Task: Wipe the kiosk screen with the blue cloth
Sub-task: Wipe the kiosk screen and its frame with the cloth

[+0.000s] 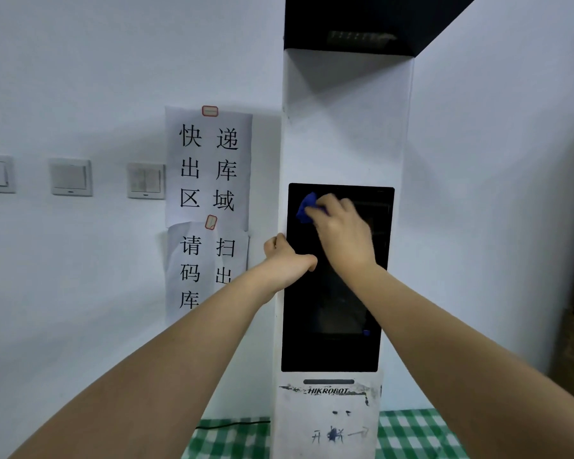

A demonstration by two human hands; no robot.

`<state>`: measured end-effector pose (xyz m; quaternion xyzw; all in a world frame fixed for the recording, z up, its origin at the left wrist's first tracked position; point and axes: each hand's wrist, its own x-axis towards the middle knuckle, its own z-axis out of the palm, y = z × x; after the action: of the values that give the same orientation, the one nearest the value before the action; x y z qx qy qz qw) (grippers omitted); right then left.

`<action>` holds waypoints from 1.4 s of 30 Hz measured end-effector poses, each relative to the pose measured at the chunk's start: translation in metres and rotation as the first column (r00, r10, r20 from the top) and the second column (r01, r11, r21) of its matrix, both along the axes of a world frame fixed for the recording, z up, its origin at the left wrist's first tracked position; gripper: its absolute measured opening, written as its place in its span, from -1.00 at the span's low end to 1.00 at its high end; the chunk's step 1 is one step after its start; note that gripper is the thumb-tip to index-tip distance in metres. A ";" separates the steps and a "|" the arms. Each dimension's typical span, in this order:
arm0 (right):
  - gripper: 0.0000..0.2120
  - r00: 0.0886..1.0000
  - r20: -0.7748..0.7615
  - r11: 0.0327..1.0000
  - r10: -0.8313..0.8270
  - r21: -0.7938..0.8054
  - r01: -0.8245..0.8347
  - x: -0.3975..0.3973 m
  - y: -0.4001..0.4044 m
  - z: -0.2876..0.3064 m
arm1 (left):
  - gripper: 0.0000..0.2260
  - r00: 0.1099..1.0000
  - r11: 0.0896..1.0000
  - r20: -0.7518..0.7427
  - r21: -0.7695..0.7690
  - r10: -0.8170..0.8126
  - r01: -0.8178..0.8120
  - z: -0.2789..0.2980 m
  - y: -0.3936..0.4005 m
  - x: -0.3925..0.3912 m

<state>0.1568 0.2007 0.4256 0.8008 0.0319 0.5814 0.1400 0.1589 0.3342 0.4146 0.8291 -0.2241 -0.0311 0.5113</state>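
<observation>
A tall white kiosk column (pixel 345 127) stands against the wall, with a dark, switched-off screen (pixel 332 319) set into its front. My right hand (pixel 342 230) presses a small bunched blue cloth (pixel 305 207) against the screen's upper left corner; only the cloth's left end shows past my fingers. My left hand (pixel 287 256) grips the kiosk's left edge beside the screen, thumb resting on the glass.
Paper notices (pixel 209 167) with large black characters are taped to the wall left of the kiosk. Three wall switches (pixel 71 177) sit further left. A green checked tablecloth (pixel 411 435) with a black cable lies below. A black hood (pixel 355 24) tops the kiosk.
</observation>
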 end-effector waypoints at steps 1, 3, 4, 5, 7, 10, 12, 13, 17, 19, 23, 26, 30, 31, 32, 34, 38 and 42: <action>-0.67 0.998 -0.064 0.989 0.001 -0.148 -0.010 -0.004 -0.001 -0.001 | -0.36 1.000 1.000 0.001 0.005 0.000 0.000 0.000 0.000 0.000; -0.72 0.994 -0.100 0.947 -0.052 -0.322 0.018 -0.010 -0.009 0.010 | -0.39 1.000 1.000 0.003 0.011 -0.005 0.005 0.001 0.000 0.000; -0.74 0.994 -0.072 0.954 -0.081 -0.293 0.057 -0.011 -0.014 0.018 | -0.40 1.000 1.000 0.006 0.011 -0.009 0.009 0.002 0.000 0.000; -0.74 0.994 -0.037 0.978 -0.099 -0.188 0.090 -0.010 -0.017 0.025 | -0.41 1.000 1.000 0.007 0.013 -0.013 0.013 0.003 0.000 0.000; -0.72 0.994 0.021 0.993 -0.105 0.056 0.104 -0.007 -0.010 0.028 | -0.39 1.000 1.000 -0.001 0.019 -0.013 0.013 0.004 0.001 0.000; -0.69 0.998 -0.037 0.997 -0.058 -0.050 0.056 -0.001 0.008 0.013 | -0.38 1.000 1.000 0.004 0.010 0.000 0.000 0.002 0.000 0.000; -0.60 0.988 -0.137 0.962 -0.075 -0.271 0.035 -0.006 0.010 0.007 | -0.40 1.000 1.000 0.007 0.018 -0.007 0.007 0.002 0.000 -0.001; -0.59 0.983 -0.155 0.946 -0.094 -0.322 0.040 -0.010 0.008 0.012 | -0.41 1.000 0.999 0.002 0.032 -0.003 0.003 0.002 0.000 -0.001; -0.60 0.987 -0.070 0.987 -0.146 -0.081 0.141 -0.008 0.004 0.033 | -0.35 1.000 0.996 -0.026 0.087 0.012 -0.009 0.002 0.000 0.001; -0.59 0.990 -0.029 0.991 -0.134 0.000 0.134 -0.002 0.011 0.027 | -0.34 0.999 0.995 -0.031 0.094 0.013 -0.010 0.003 0.000 0.001; -0.59 0.985 -0.117 0.977 -0.124 -0.187 0.101 -0.004 0.016 0.013 | -0.33 0.999 0.994 -0.032 0.107 0.032 -0.028 0.003 -0.001 0.002; -0.61 0.973 -0.140 0.923 -0.185 -0.364 0.123 -0.011 0.009 0.029 | -0.31 0.999 0.994 -0.041 0.102 0.030 -0.026 0.001 -0.003 0.002; -0.63 0.985 -0.082 0.986 -0.154 -0.079 0.148 -0.004 0.014 0.041 | -0.29 0.999 0.995 -0.039 0.097 0.037 -0.034 0.001 -0.006 0.001; -0.65 0.986 -0.084 0.987 -0.145 -0.086 0.138 0.000 0.020 0.035 | -0.30 0.999 0.995 -0.034 0.095 0.041 -0.038 0.001 -0.006 0.001; -0.66 0.984 -0.108 0.982 -0.145 -0.141 0.129 0.002 0.025 0.028 | -0.30 0.999 0.995 -0.028 0.096 0.043 -0.040 0.001 -0.006 0.001; -0.68 0.974 -0.175 0.951 -0.145 -0.295 0.089 0.001 0.027 0.016 | -0.30 0.999 0.994 -0.017 0.102 0.029 -0.027 0.000 -0.005 0.002; -0.69 0.978 -0.137 0.954 -0.161 -0.275 0.118 -0.002 0.017 0.036 | -0.32 1.000 0.994 -0.010 0.110 0.020 -0.019 -0.001 -0.002 0.004; -0.64 0.987 -0.074 0.987 -0.145 -0.083 0.139 0.003 0.024 0.036 | -0.31 1.000 0.993 -0.021 0.121 0.009 -0.006 -0.002 0.000 0.006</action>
<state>0.1595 0.2243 0.4617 0.8175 0.0030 0.5360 0.2108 0.1647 0.3345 0.4126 0.8589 -0.2130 -0.0517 0.4629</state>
